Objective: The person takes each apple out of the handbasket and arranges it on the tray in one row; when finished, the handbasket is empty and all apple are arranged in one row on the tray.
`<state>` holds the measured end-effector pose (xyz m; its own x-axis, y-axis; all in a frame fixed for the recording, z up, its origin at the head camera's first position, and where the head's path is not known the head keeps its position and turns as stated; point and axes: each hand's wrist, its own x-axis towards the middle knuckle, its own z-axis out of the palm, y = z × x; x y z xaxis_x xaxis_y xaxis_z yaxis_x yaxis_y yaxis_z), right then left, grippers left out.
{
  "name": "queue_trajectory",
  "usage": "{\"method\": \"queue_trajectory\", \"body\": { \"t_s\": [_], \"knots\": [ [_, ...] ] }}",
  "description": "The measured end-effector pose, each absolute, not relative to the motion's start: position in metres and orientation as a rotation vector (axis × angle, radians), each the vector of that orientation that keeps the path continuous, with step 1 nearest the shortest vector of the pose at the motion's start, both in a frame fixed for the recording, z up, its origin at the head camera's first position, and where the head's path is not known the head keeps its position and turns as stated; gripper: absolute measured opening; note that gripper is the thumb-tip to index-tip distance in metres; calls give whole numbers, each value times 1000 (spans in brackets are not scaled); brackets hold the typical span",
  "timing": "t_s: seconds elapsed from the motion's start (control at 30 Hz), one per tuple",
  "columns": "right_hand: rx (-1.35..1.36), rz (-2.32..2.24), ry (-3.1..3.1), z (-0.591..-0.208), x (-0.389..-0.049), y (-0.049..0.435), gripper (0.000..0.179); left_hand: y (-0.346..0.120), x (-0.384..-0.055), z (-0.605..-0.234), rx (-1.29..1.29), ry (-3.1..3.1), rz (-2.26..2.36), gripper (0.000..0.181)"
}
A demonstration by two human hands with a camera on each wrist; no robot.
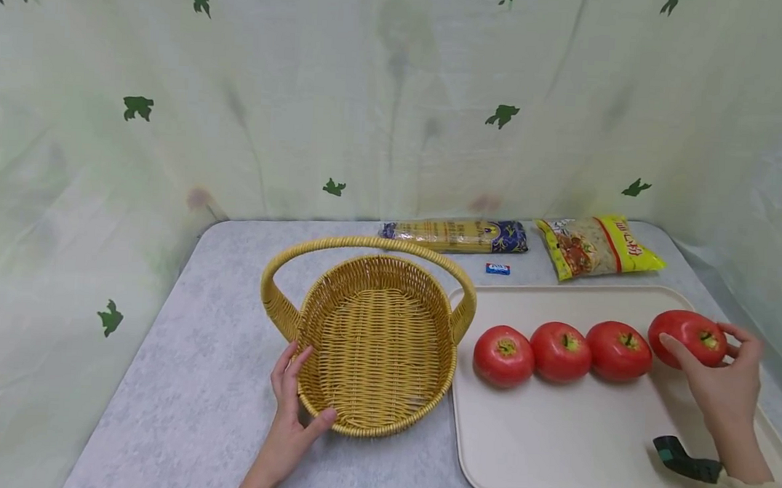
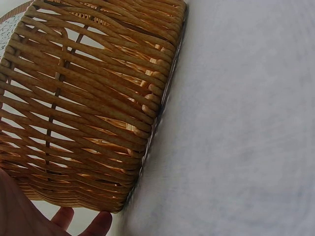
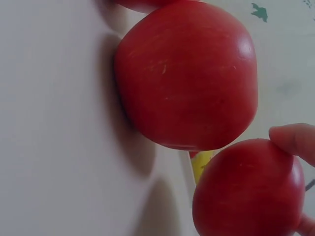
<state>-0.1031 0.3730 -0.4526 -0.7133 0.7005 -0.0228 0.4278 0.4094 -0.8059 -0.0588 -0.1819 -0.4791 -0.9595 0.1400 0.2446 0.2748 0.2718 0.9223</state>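
In the head view, my left hand (image 1: 292, 418) holds the near left side of a round wicker basket (image 1: 372, 431), thumb at its rim. The basket has a tall arched handle, and nothing lies inside. Its woven outer wall (image 2: 83, 98) fills much of the left wrist view, with fingertips (image 2: 98, 223) against the lower end. My right hand (image 1: 728, 386) grips a red apple (image 1: 685, 333) between thumb and fingers, raised above the right part of a cream tray (image 1: 553, 440). Three more apples (image 1: 618, 351) sit in a row on that tray, left of the held one.
Behind the basket lies a pack of spaghetti (image 1: 457, 234), with a small blue wrapped item (image 1: 498, 269) in front of it. A yellow food bag (image 1: 597, 247) is behind the tray. Patterned curtain (image 1: 371, 90) hangs around the grey table (image 1: 210, 323).
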Motion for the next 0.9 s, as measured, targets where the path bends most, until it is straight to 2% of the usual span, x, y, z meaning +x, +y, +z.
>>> {"method": "queue_trajectory", "body": {
  "t_s": [0.63, 0.9],
  "knots": [
    [-960, 1223, -2502, -450, -97, 369, 82, -181, -58, -478, -383, -2407, -1781, 85],
    [-858, 1184, -2561, -449, -102, 369, 83, -182, -58, -480, -378, -2422, -1796, 84]
  ]
}}
